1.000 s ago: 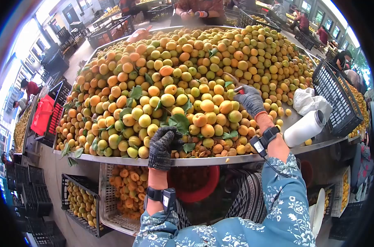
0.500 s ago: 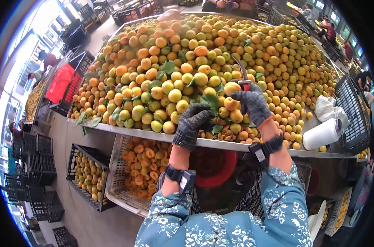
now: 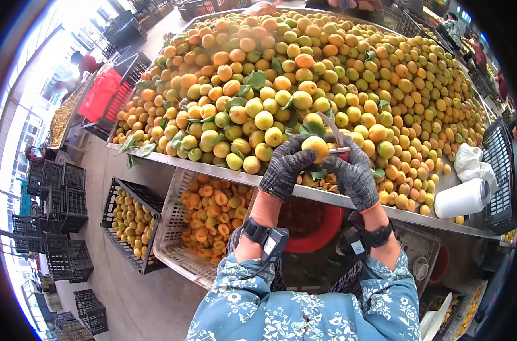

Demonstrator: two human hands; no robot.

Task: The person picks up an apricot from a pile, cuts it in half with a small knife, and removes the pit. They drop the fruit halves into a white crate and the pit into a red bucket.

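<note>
Metal table (image 3: 213,172) under the fingers: left hand (image 3: 284,169) pinches one apricot (image 3: 315,147), side bared toward the knife (image 3: 337,137) clenched in right hand (image 3: 356,175)

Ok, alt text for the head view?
The gloved left hand holds a yellow-orange fruit beside a curved knife in the gloved right hand, over a fruit-heaped table. Below sit a pale crate of split fruit and a red basin.

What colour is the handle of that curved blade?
The handle is red; the head view shows it best, in the right hand.
</note>
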